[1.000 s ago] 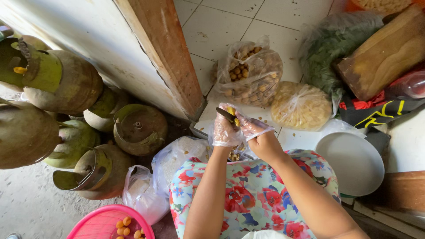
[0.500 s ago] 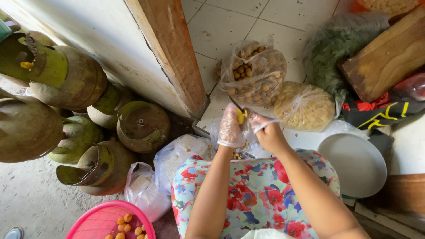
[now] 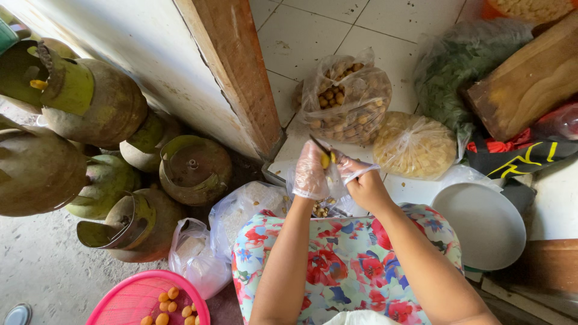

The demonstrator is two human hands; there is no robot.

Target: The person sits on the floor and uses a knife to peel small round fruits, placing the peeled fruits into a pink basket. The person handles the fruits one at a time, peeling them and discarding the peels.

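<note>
the left hand (image 3: pixel 311 170), in a thin see-through glove, is closed around a small yellow fruit (image 3: pixel 325 160) and holds it up just past the edge of the flowered lap (image 3: pixel 346 265). the right hand (image 3: pixel 361 180) is closed too, pinching a small dark knife (image 3: pixel 317 144) whose blade rests on the fruit. a second ago both hands were in nearly the same spot over the lap, so the change is small: the knife has turned a little on the fruit. it looks like the peeling is going on bit by bit, with this fruit not done yet.

right under the hands, at the front edge of the lap, sits a little heap of peels (image 3: pixel 322 209). beyond the lap is a clear bag of brown fruits (image 3: pixel 346 99), and beside that a bag of pale yellow pieces (image 3: pixel 415 146). to the right of the lap is a white bowl (image 3: pixel 481 225). to the left of the lap, low down, a pink basket (image 3: pixel 138 298) holds a few peeled yellow fruits. farther left stand green gas cylinders (image 3: pixel 90 102).
</note>
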